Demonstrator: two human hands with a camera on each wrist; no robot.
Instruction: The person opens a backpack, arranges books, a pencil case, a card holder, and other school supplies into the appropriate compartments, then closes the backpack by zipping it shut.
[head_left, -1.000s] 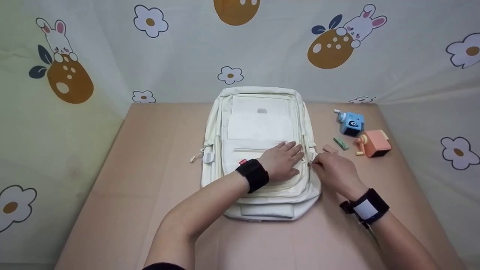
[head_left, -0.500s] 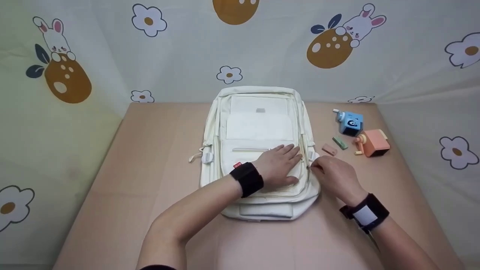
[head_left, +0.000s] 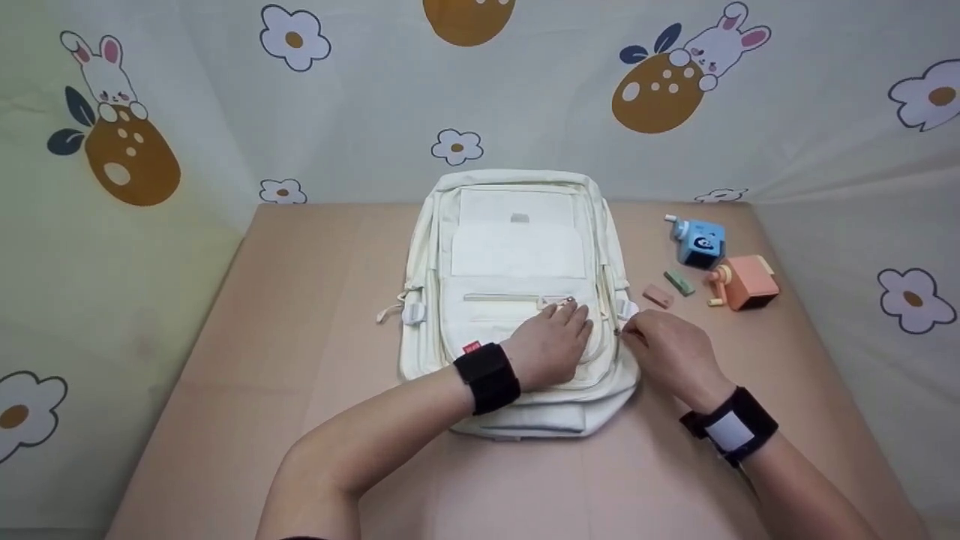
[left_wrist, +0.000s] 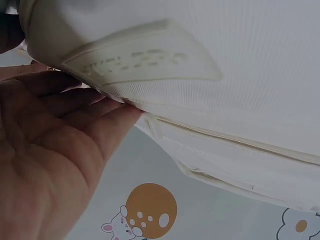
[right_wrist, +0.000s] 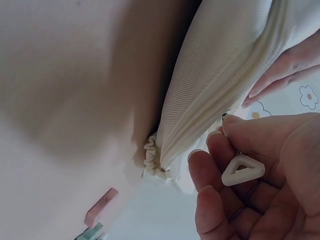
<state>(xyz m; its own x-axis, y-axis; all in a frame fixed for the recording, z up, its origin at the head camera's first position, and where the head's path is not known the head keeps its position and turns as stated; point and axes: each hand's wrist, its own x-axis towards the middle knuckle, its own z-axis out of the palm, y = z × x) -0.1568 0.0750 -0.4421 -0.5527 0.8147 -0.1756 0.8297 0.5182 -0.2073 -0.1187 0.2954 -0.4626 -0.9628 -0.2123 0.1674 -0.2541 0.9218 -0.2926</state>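
Note:
A cream backpack (head_left: 517, 251) lies front side up on the table. My left hand (head_left: 550, 346) rests on its lower front pocket, fingers fairly straight. Just beyond those fingertips a small zipper pull (head_left: 568, 301) shows at the slit of the pocket. At the bag's right edge my right hand (head_left: 673, 351) pinches a zipper pull between thumb and index finger. In the right wrist view that pull's white triangular tab (right_wrist: 243, 170) hangs inside the curled fingers. Raised lettering (left_wrist: 137, 62) on the bag's fabric appears in the left wrist view.
Right of the bag stand a blue crank pencil sharpener (head_left: 701, 242) and a pink one (head_left: 750, 283). Between them and the bag lie a small green block (head_left: 679, 283) and a pink block (head_left: 658, 296). A patterned cloth (head_left: 360, 112) closes off the table's back.
My left hand has slid down and left over the front pocket, uncovering the small zipper pull. The right hand has shifted slightly downward, still pinching its pull, and the pink block now shows fully.

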